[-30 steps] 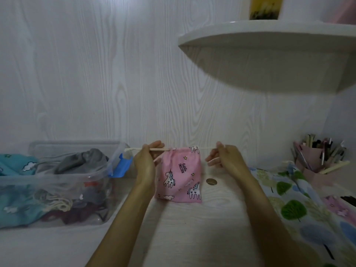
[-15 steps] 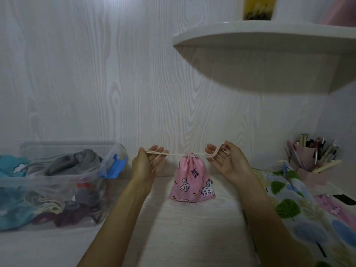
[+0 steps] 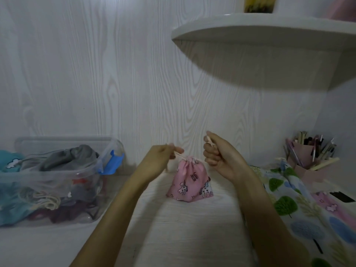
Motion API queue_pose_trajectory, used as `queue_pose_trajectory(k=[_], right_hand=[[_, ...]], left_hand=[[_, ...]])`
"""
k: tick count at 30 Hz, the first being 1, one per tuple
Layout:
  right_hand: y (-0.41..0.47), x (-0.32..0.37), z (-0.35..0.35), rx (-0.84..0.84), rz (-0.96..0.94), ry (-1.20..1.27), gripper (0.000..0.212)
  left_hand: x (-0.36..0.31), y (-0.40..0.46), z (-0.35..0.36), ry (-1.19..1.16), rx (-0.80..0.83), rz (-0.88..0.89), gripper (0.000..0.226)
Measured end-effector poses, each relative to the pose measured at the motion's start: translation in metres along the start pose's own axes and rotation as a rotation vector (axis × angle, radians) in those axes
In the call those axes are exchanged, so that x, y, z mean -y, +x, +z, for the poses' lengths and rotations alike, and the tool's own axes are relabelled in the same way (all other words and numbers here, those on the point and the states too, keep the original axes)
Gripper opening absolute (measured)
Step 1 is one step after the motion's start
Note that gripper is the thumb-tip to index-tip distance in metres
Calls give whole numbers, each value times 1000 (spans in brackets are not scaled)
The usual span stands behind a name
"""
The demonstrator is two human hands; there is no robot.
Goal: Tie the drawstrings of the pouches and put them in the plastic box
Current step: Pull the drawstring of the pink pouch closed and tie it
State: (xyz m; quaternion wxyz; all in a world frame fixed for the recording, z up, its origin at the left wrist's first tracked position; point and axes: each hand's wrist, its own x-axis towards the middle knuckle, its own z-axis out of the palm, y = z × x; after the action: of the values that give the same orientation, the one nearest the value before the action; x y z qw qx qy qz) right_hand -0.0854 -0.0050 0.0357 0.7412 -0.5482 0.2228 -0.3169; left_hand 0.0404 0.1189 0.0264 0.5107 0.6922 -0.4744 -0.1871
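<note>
Head view: plastic box (image 3: pixel 57 170) holds pouches; both hands pinch the pink pouch's (image 3: pixel 189 182) drawstrings.

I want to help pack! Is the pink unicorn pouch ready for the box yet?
Almost. Pink pouch is cinched shut on the table. Left hand and right hand hold its drawstrings, no knot visible yet. Then it goes in the plastic box, which already holds pouches.

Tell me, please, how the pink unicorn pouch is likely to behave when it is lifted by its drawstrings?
The pink unicorn pouch is soft printed cloth, gathered at the neck, so it would probably sag and swing rather than keep its shape. It looks light: the left hand and right hand hold its drawstrings with only a finger pinch. It seems unlikely to roll or break.
</note>
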Motion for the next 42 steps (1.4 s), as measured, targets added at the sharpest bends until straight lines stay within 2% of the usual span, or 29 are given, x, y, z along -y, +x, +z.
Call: queue_pose_trajectory(k=[3, 4, 6, 9, 11, 13, 16, 18, 21, 24, 26, 29, 32, 34, 38, 40, 42], right_hand=[[-20, 10, 13, 158, -43, -683, 23], [-26, 11, 19, 221, -34, -844, 26], [-31, 9, 30, 263, -69, -980, 26], [-28, 7, 35, 116, -174, -882, 17], [-26, 6, 35, 49, -177, -779, 15], [-25, 5, 36, 25, -194, -709, 16], [-23, 3, 38, -29, -225, -645, 18], [-25, 3, 38, -35, -238, -603, 19], [-29, 6, 39, -6, -249, -500, 20], [-27, 9, 37, 7, -206, -433, 19], [-21, 10, 31, 9, -166, -323, 20], [-14, 13, 23, -5, -128, -105, 20], [-12, 11, 20, 20, -130, -87, 20], [-12, 10, 19, 48, -124, -76, 19], [-15, 17, 13, 90, -163, -31, 18], [-18, 21, 14, 105, -190, -39, 19], [-22, 24, 17, 124, -218, -117, 20]], left_hand=[[-3, 0, -12, 49, 84, 48, 32], [-3, 1, -12, 97, 108, 45, 34], [-4, 2, -15, 174, 70, 40, 39], [-7, -2, -18, 97, 2, -73, 41], [-9, -5, -23, -129, 97, -235, 39], [-12, -10, -27, -268, 203, -288, 32], [-13, -13, -23, -132, 240, -191, 24], [-12, -14, -16, -98, 170, -129, 21], [-11, -12, -2, -202, 6, 2, 16], [-11, -12, 5, -235, -69, 78, 13], [-7, -9, 5, -295, -85, 31, 15], [-5, -5, 2, -569, -25, -85, 22], [-8, -5, 3, -804, 77, -142, 24], [-8, -5, 2, -731, 94, -151, 22], [-12, -10, -5, -303, 149, -130, 22], [-18, -14, -8, -70, 228, -95, 23], [-25, -20, -6, 118, 373, -32, 26]])
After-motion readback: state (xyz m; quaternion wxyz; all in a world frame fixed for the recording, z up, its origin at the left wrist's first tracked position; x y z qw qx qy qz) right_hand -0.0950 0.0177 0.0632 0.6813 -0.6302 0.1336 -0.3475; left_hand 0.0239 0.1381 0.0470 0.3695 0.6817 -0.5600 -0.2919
